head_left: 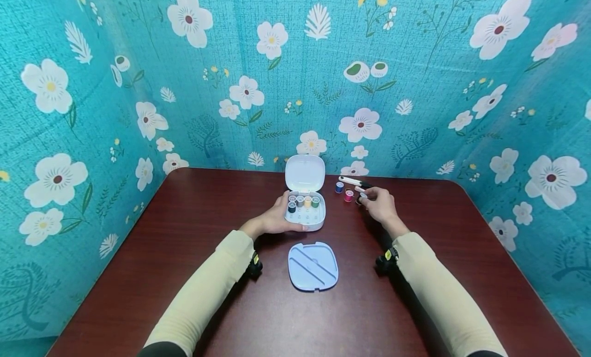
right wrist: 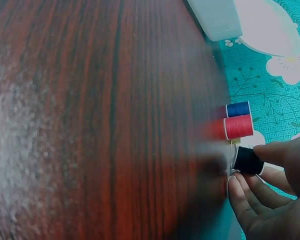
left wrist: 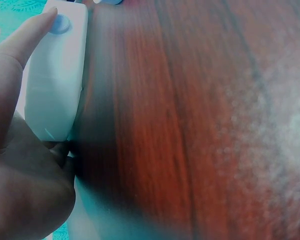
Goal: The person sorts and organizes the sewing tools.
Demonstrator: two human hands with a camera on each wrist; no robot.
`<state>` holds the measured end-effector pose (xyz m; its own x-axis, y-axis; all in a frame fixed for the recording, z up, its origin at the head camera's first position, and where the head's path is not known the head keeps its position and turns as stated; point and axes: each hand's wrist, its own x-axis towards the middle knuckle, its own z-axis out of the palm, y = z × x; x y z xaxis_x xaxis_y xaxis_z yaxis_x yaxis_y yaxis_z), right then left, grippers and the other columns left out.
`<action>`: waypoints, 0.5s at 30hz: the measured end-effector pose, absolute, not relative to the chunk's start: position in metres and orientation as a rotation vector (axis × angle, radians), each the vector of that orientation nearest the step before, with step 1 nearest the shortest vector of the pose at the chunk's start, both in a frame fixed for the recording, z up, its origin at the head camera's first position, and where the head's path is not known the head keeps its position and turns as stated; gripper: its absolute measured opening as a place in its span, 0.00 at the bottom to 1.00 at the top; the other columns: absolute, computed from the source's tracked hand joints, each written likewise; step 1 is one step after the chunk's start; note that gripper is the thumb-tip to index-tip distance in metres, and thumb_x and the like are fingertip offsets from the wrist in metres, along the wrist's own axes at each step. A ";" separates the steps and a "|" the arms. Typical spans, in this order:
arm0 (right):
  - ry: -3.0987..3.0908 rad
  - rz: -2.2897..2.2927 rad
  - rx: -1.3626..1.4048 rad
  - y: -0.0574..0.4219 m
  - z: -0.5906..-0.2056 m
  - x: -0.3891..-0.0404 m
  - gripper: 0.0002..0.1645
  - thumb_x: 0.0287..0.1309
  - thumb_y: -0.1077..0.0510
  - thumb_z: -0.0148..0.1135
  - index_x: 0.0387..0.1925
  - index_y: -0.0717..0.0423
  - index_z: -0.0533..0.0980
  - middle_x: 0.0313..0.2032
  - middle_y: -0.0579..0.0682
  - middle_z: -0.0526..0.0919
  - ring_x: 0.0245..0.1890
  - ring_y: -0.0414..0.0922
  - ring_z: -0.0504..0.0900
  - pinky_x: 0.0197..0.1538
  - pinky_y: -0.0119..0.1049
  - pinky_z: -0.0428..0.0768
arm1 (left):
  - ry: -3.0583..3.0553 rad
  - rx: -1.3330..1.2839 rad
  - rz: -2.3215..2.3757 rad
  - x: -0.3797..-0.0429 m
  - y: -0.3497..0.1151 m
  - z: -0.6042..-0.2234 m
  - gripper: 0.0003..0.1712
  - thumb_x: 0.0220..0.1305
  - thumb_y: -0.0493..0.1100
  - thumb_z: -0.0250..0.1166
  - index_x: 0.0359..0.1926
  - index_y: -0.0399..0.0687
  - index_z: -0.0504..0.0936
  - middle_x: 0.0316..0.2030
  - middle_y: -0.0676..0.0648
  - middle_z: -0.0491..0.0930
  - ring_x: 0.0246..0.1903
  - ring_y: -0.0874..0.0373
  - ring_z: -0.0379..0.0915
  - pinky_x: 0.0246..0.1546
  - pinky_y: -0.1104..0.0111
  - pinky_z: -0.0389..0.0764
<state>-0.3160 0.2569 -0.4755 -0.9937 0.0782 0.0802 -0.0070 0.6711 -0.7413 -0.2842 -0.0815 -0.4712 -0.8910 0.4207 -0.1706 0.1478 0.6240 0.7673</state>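
Observation:
My left hand [head_left: 276,217] grips a small white sewing box [head_left: 315,226] around its left side, the thumb along the front wall. The box's hinged lid [head_left: 304,173] stands up at the back. Inside are several thread spools, among them a dark one [head_left: 292,207], a beige one [head_left: 308,202] and a green one [head_left: 315,202]. To the right of the box, my right hand [head_left: 382,205] pinches a black thread spool [right wrist: 249,161] between thumb and fingers, close over the table. A red spool [right wrist: 238,127] and a blue spool [right wrist: 238,109] stand just beyond it.
A light-blue flat tray [head_left: 314,284] with diagonal bars lies in front of the box. Behind the loose spools lies a slim white-handled tool [head_left: 352,181] with a dark end. The dark-red wooden table [head_left: 208,203] meets a flowered teal curtain [head_left: 231,136] at the back and sides.

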 end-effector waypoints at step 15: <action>-2.756 1.429 -0.039 0.252 -0.467 -0.309 0.20 0.73 0.59 0.59 0.60 0.68 0.76 0.53 0.66 0.82 0.42 0.57 0.87 0.37 0.33 0.83 | 2.510 0.491 1.175 -0.286 -0.082 -0.473 0.76 0.49 0.62 0.80 0.81 0.48 0.35 0.75 0.39 0.50 0.71 0.48 0.54 0.72 0.54 0.59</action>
<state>-0.3090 0.2519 -0.4666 -0.9990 0.0394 0.0216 0.0051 0.5763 -0.8172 -0.2862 -0.0818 -0.4732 -0.8877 0.4370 -0.1450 0.1686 0.6016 0.7808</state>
